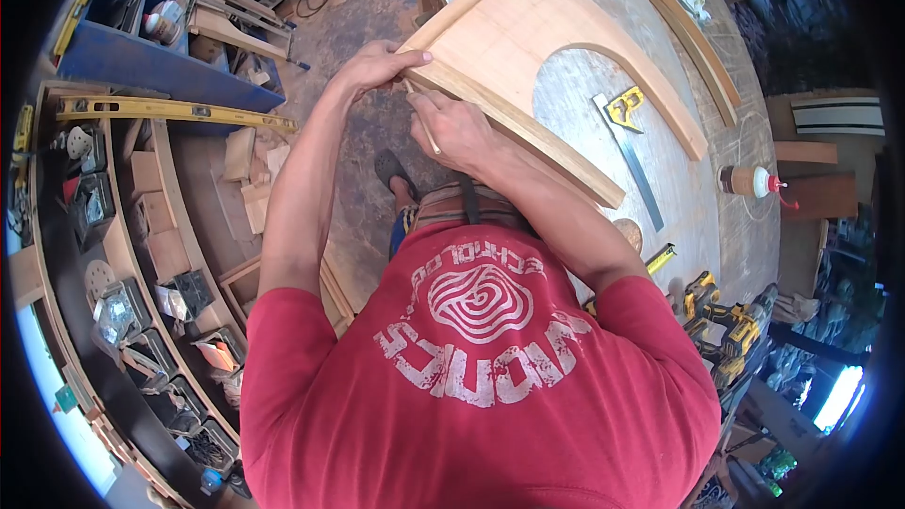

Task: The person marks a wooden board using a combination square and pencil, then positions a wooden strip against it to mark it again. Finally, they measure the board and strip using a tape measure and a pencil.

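A pale wooden panel [495,33] with an arched cutout lies on the worktable, with a wooden strip [528,135] along its near edge and another strip along its left edge. At the corner where the strips meet, my left hand [372,68] grips the wood, thumb on top and fingers partly hidden below. Just beside it, my right hand [451,130] is closed around a thin pencil [435,139], its tip close to the strip's end. A combination square [624,109] with a yellow head and a steel blade lies in and past the cutout.
On the table [745,137] are a glue bottle [749,181] with a red cap, a yellow tape measure [662,257] and long wooden strips [693,52]. Yellow-black power drills [721,320] sit at the right. Leftward stand a yellow spirit level [179,111], a blue tool box [170,66] and shelves.
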`<state>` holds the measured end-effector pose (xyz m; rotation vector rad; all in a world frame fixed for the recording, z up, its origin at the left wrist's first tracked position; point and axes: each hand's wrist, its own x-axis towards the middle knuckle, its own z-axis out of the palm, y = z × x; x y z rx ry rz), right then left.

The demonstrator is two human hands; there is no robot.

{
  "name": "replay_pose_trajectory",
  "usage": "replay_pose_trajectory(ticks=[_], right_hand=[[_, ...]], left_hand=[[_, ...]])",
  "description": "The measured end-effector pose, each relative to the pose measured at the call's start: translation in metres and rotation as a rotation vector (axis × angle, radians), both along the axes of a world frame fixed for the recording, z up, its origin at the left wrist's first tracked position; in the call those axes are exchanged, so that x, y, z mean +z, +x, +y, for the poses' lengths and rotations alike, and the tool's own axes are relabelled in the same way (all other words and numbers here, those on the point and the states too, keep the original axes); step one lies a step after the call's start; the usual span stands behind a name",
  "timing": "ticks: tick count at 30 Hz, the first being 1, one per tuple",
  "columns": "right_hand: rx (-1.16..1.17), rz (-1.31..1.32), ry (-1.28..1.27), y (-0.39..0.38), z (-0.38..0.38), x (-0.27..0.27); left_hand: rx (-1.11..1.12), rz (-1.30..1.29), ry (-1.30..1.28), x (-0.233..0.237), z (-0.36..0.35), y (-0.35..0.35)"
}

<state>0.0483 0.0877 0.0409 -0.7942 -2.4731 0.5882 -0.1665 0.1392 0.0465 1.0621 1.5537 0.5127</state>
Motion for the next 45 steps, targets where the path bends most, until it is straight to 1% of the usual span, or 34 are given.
replay_pose_trajectory(ticks=[8,21,26,29,32,35,38,41,45], right_hand=[[-0.021,-0.033,-0.019,-0.003,0.001,0.005],[-0.047,-0.007,-0.067,-0.008,0.001,0.004],[-0.061,0.026,-0.107,-0.003,-0.001,0.012],[-0.128,0.028,-0.149,0.016,-0.008,0.025],[-0.189,-0.037,-0.241,0.046,-0.017,0.035],[-0.232,0.02,-0.197,0.08,-0.033,0.044],[-0.294,-0.076,-0.317,0.109,-0.049,0.064],[-0.333,-0.1,-0.311,0.129,-0.059,0.073],[-0.33,-0.049,-0.276,0.135,-0.06,0.065]], left_hand=[[0.01,0.003,-0.003,-0.003,0.001,-0.001],[-0.007,0.004,-0.022,-0.002,0.001,-0.002],[0.007,0.032,-0.024,-0.007,0.002,-0.002],[0.02,0.043,-0.013,-0.005,0.0,0.0],[0.005,0.036,-0.03,-0.006,0.002,-0.002],[0.0,0.034,-0.036,-0.007,0.002,-0.002],[0.017,0.03,-0.018,0.0,-0.002,0.001],[0.029,0.025,-0.012,-0.003,-0.002,0.001],[0.002,0.031,-0.04,-0.006,0.001,-0.001]])
